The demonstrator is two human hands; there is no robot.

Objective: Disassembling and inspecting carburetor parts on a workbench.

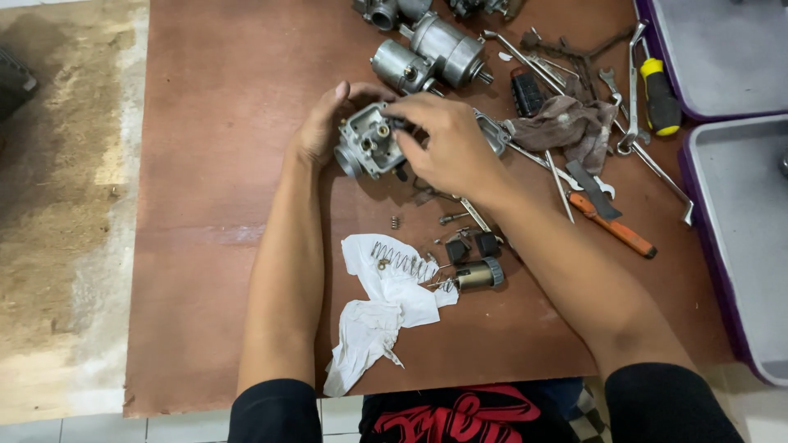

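Both hands, left (322,123) and right (447,143), clasping a grey metal carburetor (369,141) mid-surface (213,164), bare board leftward, tools (591,123) crowding right.

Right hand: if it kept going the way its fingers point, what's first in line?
The right hand points left and slightly up; its fingertips already touch the carburetor body, so that comes first. Behind it is the left hand cupping the far side. Depth is hard to judge.
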